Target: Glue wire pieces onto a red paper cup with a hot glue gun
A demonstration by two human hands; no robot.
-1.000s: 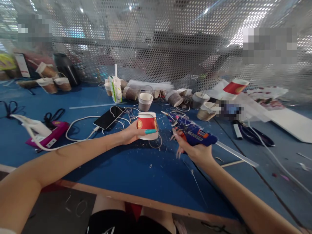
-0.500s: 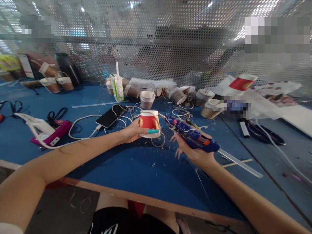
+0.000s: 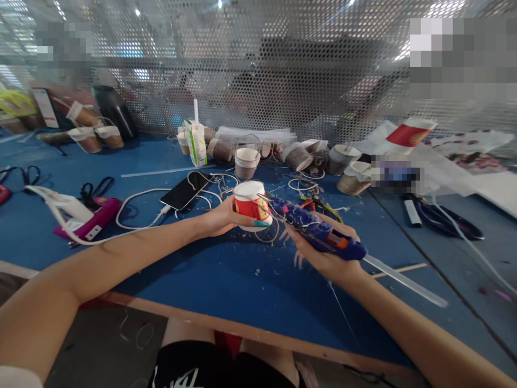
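My left hand (image 3: pixel 223 218) is closed around a red and white paper cup (image 3: pixel 251 206), its thumb with a teal nail lying across the front. The cup's open rim faces up and tilts a little toward me. In my right hand (image 3: pixel 323 256) is a blue glue gun (image 3: pixel 313 226) with an orange trigger area. A long clear glue stick (image 3: pixel 407 283) sticks out of its back end. The gun's nozzle points left and meets or nearly meets the cup's right side near the rim; I cannot tell which. A thin wire loop hangs below the cup.
Behind the cup stands a wrapped cup with a handle (image 3: pixel 246 163), near a drink carton (image 3: pixel 195 143). A black phone (image 3: pixel 186 191) on a white cable lies left, beside a magenta power strip (image 3: pixel 95 218). Yellow-handled pliers (image 3: pixel 323 207) and thread scraps lie behind the gun.
The cup has turned and tipped in my left hand, so more of its open top shows. The glue gun's nozzle has come to the cup's side near the rim.
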